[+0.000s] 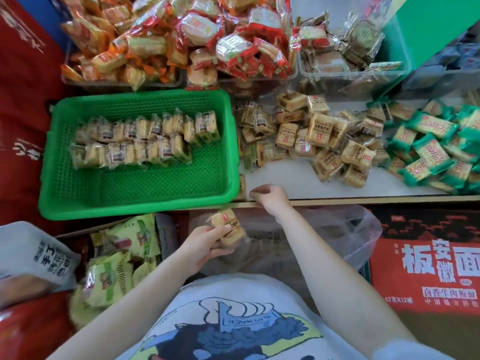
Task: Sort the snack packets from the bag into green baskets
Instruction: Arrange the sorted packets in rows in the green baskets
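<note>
Snack packet [228,227] in left hand [205,245], long axis tilted upper-left to lower-right

Soft, even daylight fills the frame with faint shadows. Glare glints off the clear-wrapped red and orange snack packets [181,35] at upper centre. Edges bow and blur, wide-angle.

The red carton [426,266] at lower right bears large white characters "板", "安徽" and "面", with a smaller line beneath that is too blurred to read fully, and "43克X12桶" below that. The grey-white bag [39,255] at lower left carries dark characters, of which "手工" can be made out. The tan snack packets [319,131] on the white table [298,183] show brown vertical lettering and a small red square mark, too small to read. Packets in the green basket [78,203] show barcodes only.
</note>
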### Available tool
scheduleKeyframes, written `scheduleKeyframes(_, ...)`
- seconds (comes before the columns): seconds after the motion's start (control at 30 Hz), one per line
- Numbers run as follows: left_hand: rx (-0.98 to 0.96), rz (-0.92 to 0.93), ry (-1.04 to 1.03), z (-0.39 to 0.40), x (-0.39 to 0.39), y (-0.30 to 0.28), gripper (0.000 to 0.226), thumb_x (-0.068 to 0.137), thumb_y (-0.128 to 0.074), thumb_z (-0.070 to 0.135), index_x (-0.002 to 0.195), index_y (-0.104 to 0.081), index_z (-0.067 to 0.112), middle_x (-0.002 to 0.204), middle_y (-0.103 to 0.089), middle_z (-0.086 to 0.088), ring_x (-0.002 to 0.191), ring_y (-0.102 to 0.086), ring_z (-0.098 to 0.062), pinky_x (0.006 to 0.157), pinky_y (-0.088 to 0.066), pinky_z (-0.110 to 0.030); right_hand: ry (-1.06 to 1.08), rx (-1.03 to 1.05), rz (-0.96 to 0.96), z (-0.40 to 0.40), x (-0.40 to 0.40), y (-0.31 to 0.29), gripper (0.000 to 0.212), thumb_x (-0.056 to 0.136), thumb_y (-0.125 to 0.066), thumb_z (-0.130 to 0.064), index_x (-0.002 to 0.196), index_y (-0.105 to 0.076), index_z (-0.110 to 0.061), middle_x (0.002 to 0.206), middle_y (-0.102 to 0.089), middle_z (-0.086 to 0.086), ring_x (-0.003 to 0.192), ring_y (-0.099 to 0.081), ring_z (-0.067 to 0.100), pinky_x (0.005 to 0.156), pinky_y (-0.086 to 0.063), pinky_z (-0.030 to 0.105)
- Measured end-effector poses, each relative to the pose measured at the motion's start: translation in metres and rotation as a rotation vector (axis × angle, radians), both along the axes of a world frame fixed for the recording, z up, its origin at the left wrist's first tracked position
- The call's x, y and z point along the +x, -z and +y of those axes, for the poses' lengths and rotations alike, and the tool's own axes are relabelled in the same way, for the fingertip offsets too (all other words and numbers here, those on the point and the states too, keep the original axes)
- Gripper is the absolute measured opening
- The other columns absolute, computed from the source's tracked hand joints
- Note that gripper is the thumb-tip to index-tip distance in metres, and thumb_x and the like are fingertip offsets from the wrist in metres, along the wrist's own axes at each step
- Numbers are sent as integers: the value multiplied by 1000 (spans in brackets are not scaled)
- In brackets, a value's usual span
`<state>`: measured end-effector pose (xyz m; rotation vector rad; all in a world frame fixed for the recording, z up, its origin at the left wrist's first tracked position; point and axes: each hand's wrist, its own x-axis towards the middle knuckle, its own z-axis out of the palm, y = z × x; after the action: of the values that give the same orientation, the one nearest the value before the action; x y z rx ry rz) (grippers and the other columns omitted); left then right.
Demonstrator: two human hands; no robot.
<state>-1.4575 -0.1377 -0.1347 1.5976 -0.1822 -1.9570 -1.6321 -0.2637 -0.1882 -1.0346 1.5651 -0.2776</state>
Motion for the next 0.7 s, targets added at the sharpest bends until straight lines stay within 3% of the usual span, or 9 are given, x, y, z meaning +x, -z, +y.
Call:
scheduleKeyframes(0.13, -8, 17, -39, 12, 7, 6, 33, 99, -59, 12, 131, -55, 7, 114, -72, -19, 92, -73, -29, 71, -62, -33, -215, -51, 220, -1, 16, 9, 23, 86, -76, -25, 104, -76, -11, 109, -73, 8, 104, -66, 25, 85, -47, 26)
scheduleKeyframes(0.2, -13, 20, -55, 16, 9, 9, 32, 98, -59, 11, 131, -55, 10, 114, -73, -17, 94, -74, -28, 73, -62, -34, -304, -74, 297, 0, 20, 13, 22, 86, -76, -22, 104, -76, -10, 111, -73, 9, 106, -65, 27, 80, -42, 23)
scheduleKeyframes(0.3, -18, 39, -70, 20, 10, 7, 31, 98, -59, 8, 128, -56, 13, 115, -73, -16, 99, -73, -30, 74, -61, -35, -276, -118, 324, 5, 21, 11, 17, 86, -77, -21, 99, -76, -10, 103, -74, 9, 100, -65, 27, 76, -42, 24)
scheduleKeyframes(0.47, -45, 14, 0, 25, 10, -1, 30, 98, -58, 11, 127, -57, 16, 111, -74, -17, 95, -73, -32, 82, -58, -37, -83, -186, 176, 15, 4, -3, 8, 90, -72, -17, 95, -72, -11, 91, -68, 3, 91, -63, 25, 77, -44, 25)
scheduleKeyframes(0.53, -62, 19, 24, 24, 8, -5, 32, 98, -60, 18, 130, -56, 17, 113, -73, -17, 96, -73, -32, 86, -56, -40, 14, -203, 111, 24, -12, -14, 3, 91, -71, -17, 90, -68, -17, 91, -70, 3, 88, -68, 28, 84, -56, 39)
scheduleKeyframes(0.6, -61, 34, 44, 19, 0, -11, 37, 97, -60, 27, 132, -55, 20, 113, -73, -13, 96, -73, -30, 87, -54, -40, 102, -227, 47, 37, -31, -30, 11, 92, -69, -14, 83, -65, -20, 92, -71, 3, 84, -73, 24, 87, -58, 51)
scheduleKeyframes(0.7, -16, 100, 87, 8, -17, -21, 49, 87, -61, 47, 126, -59, 19, 107, -75, -9, 93, -73, -26, 82, -56, -38, 185, -253, -83, 57, -49, -61, 11, 94, -67, -9, 84, -65, -15, 93, -70, 0, 78, -71, 13, 93, -57, 45)
